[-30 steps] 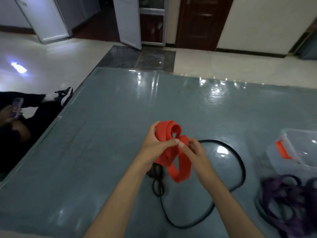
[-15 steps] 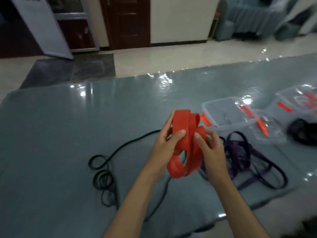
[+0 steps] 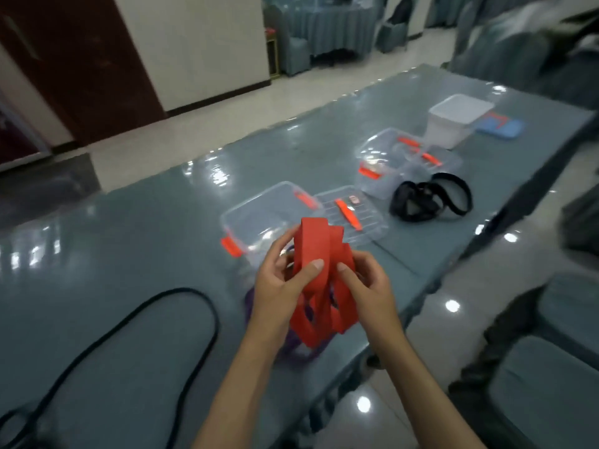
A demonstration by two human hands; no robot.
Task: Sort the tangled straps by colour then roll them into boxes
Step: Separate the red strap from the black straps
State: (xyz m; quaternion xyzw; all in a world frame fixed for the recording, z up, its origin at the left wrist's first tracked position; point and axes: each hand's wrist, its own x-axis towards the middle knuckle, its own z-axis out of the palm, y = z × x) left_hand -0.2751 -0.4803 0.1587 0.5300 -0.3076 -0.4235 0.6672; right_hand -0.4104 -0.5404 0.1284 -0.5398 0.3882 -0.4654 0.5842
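The red strap [image 3: 319, 280] is up in the air over the near edge of the counter [image 3: 113, 254], at about 6 o'clock from the nearest clear box [image 3: 259, 218]. In the head view, the left hand [image 3: 278, 290] grips the folded top of the strap with the thumb pressed on the front. The right hand [image 3: 363, 283] pinches the strap on its other side. Both hands are closed on it. The strap looks soft and floppy, because its loops hang down loose below the hands. It seems light and a bit stretchy, and it will likely spring open if let go. A good place to hold it is the flat folded top, with thumbs on the wide face, so the roll stays tight. A purple strap [image 3: 291, 345] peeks out under the hands. A thin black strap [image 3: 181, 322] curls on the counter at 9 o'clock from the hands. A black bundle [image 3: 421, 199] lies at 2 o'clock, beside a second clear box [image 3: 379, 163]. A lid [image 3: 353, 212] lies between the boxes.
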